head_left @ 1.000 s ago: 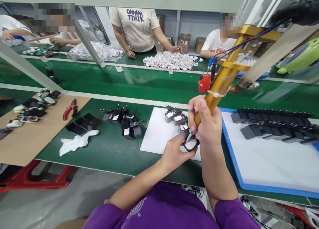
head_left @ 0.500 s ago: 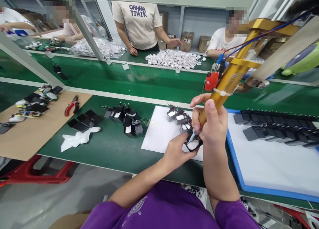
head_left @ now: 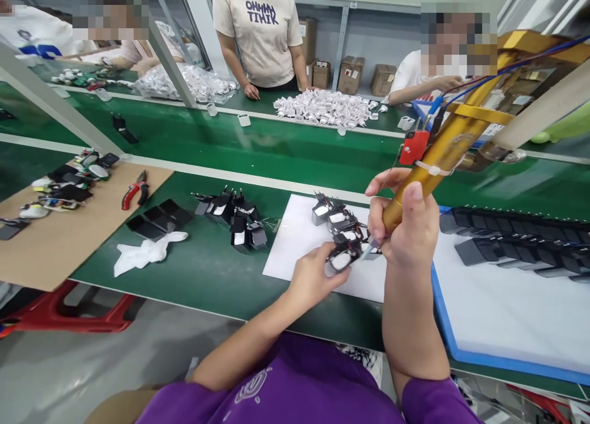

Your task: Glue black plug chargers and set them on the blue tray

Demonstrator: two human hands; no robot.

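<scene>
"What fills the room, left to right?"
"Co-workers (head_left: 260, 43), behind a second counter (head_left: 259, 102). On the near counter (head_left: 216, 282), a cardboard sheet (head_left: 78, 233) covers the left end, pliers (head_left: 140, 183) by its right edge; then a white cloth (head_left: 145, 252) and, farther back, clustered chargers (head_left: 239, 221)."
"And the hands?"
"Near the front edge of a white sheet (head_left: 290, 246), the left hand (head_left: 314, 273), partly closed, grips a black adapter (head_left: 341, 261) between thumb and fingers. Beyond it, the right hand (head_left: 410, 221) curls around a gold tube (head_left: 437, 166), one finger lifted, the nozzle (head_left: 367, 250) beside the adapter."
"Room to move?"
"Green surface stretches from cloth to white sheet, reaching the counter's front edge. Rightward is tighter: a blue-rimmed tray (head_left: 444, 313) lies beside the right forearm (head_left: 410, 325)."
</scene>
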